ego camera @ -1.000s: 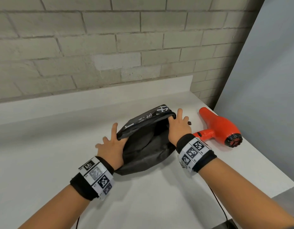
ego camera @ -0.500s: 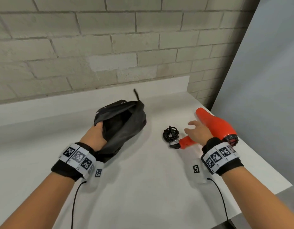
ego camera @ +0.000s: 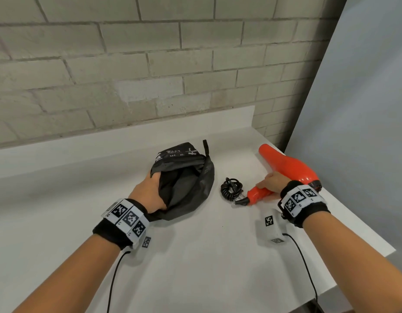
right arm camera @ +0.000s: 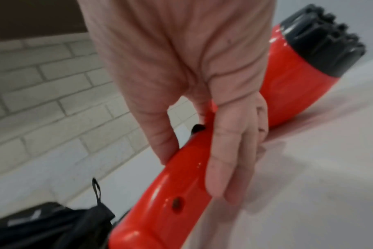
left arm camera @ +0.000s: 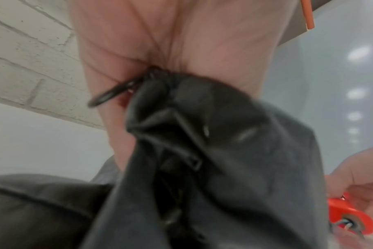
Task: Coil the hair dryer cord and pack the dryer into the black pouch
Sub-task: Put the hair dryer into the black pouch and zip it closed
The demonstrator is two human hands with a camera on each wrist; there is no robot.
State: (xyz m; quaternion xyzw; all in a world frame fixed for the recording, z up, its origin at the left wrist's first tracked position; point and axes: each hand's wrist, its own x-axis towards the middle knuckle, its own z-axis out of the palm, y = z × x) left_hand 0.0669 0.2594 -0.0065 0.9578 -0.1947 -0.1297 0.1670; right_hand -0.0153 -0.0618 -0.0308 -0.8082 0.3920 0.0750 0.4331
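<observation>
The black pouch [ego camera: 186, 184] lies open on the white counter [ego camera: 195, 256], its mouth facing me. My left hand [ego camera: 150, 190] grips the pouch's near-left rim, fingers tucked inside; the left wrist view shows the pouch fabric [left arm camera: 213, 151] bunched in the palm. The red hair dryer [ego camera: 288, 166] lies at the right, nozzle pointing away. My right hand [ego camera: 271, 180] closes on its handle, thumb on one side and fingers [right arm camera: 224, 151] on the other of the dryer handle [right arm camera: 170, 193]. The coiled black cord [ego camera: 231, 188] sits between pouch and dryer.
A grey brick wall [ego camera: 150, 64] backs the counter behind a low white upstand. A pale panel [ego camera: 364, 109] stands at the right. The counter's right edge [ego camera: 364, 233] runs just past the dryer. Thin black cables trail from both wrist bands.
Both hands were on the pouch a second ago. The left hand has since pulled the pouch leftward and kept hold of its rim; the right hand reached over and closed on the dryer handle.
</observation>
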